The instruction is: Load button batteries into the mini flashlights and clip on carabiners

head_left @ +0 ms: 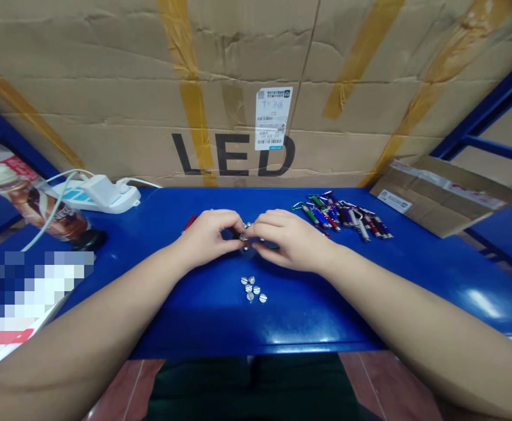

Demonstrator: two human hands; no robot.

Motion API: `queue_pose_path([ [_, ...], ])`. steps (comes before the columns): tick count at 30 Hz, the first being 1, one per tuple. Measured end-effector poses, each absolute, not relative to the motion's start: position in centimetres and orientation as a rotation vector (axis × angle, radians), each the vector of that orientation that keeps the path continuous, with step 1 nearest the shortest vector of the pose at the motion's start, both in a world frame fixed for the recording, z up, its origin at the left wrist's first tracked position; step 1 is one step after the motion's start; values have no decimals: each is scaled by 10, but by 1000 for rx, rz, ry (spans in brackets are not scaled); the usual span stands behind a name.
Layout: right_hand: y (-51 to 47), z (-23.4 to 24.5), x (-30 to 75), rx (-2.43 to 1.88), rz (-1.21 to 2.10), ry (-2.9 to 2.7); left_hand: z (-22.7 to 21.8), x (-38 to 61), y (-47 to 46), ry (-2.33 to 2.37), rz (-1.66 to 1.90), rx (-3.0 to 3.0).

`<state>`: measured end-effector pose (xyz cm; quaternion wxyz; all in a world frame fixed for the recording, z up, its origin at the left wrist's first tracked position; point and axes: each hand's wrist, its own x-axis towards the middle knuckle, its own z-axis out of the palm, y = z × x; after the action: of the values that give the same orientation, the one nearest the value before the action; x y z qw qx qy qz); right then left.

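My left hand (212, 237) is closed, its thumb and index finger pinching a small dark tube with a shiny end, apparently a keychain flashlight (235, 234). My right hand (288, 240) meets it from the other side with bent fingers pressed near the shiny end; whatever they pinch is too small to make out. A red piece (189, 223) shows behind my left hand, partly covered. Bits of silver and green show around and under my right fingers. Several small silver slotted discs (256, 290) lie on the blue table (185, 316) in front of my hands.
A pile of coloured keychain flashlights (347, 217) with clips lies to the right, near a small cardboard box (449, 196). On the left are a white power strip (102, 196) with cables and a tilted drink bottle (49, 204). A large LED carton (128, 88) stands behind.
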<state>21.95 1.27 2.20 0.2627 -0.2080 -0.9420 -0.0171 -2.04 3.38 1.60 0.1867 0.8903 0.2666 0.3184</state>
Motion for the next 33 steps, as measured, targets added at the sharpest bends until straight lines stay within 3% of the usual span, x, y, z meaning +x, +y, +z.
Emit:
queue_pose_path([
  [7, 23, 24, 233, -1099, 7, -2663, 13, -21, 35, 745, 944, 2474],
  [14, 24, 22, 225, -1243, 62, -2756, 14, -20, 35, 759, 917, 2480],
  [22, 26, 18, 224, -1159, 361, -2568, 16, -19, 34, 813, 852, 2472],
  [27, 18, 18, 221, -858, 587, -2278, 16, -20, 35, 851, 806, 2457],
  [33, 16, 15, 215, -637, 427, -2332, 15, -19, 33, 915, 791, 2470],
])
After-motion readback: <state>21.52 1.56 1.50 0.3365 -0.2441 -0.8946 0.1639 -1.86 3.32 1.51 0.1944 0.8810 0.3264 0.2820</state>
